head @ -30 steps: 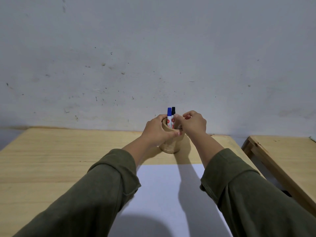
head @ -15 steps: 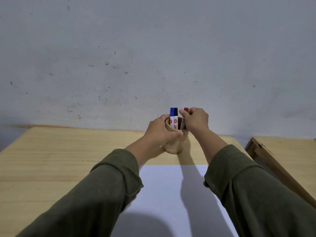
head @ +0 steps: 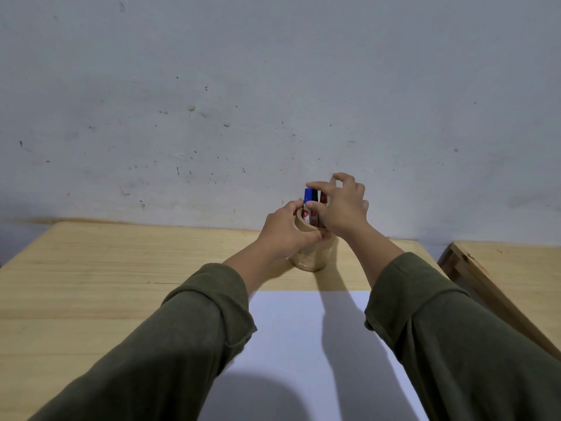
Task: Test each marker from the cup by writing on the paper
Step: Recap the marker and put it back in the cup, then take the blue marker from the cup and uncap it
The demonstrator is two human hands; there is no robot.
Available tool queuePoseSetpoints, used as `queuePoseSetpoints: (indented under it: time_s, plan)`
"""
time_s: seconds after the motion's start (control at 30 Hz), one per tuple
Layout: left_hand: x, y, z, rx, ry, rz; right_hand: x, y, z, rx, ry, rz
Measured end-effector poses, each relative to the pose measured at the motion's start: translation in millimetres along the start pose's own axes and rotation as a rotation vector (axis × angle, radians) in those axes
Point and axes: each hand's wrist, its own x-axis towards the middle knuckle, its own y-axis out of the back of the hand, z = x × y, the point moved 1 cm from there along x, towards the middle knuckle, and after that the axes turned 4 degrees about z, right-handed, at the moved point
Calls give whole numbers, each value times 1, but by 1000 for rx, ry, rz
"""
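Observation:
A tan cup (head: 312,259) stands near the far edge of the wooden table (head: 91,299), with markers upright in it. My left hand (head: 285,232) wraps around the cup's left side. My right hand (head: 340,208) reaches over the cup from the right and pinches the blue-capped marker (head: 307,196) between thumb and forefinger. A black-capped marker (head: 316,196) stands just to its right, and a red-capped one is mostly hidden behind my right hand. A white sheet of paper (head: 303,344) lies on the table between my forearms.
A grey wall (head: 273,101) rises directly behind the table. A second wooden table (head: 516,275) stands lower at the right, across a narrow gap. My shadow falls on the paper's near end.
My right hand moved from the red-capped marker at the cup's right side up and left onto the blue-capped marker. My left hand kept its hold on the cup.

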Motion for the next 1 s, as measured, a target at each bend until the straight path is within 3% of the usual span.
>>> queuePoseSetpoints:
  time_s: [0.4, 0.6, 0.73, 0.9, 1.0]
  plan:
    - [-3, 1, 2, -37, 17, -4, -1, 7, -4, 114, 7, -16]
    - [-2, 3, 1, -16, 15, -23, 7, 27, -13, 409, -109, 28]
    - [-5, 11, 6, 21, 14, -34, 9, 50, -25, 644, -88, 73]
    - [-13, 40, 22, 37, -59, 95, -4, 76, -44, 764, -95, 106]
    - [-21, 64, 33, 6, -114, 197, -21, 83, -52, 825, -88, 35]
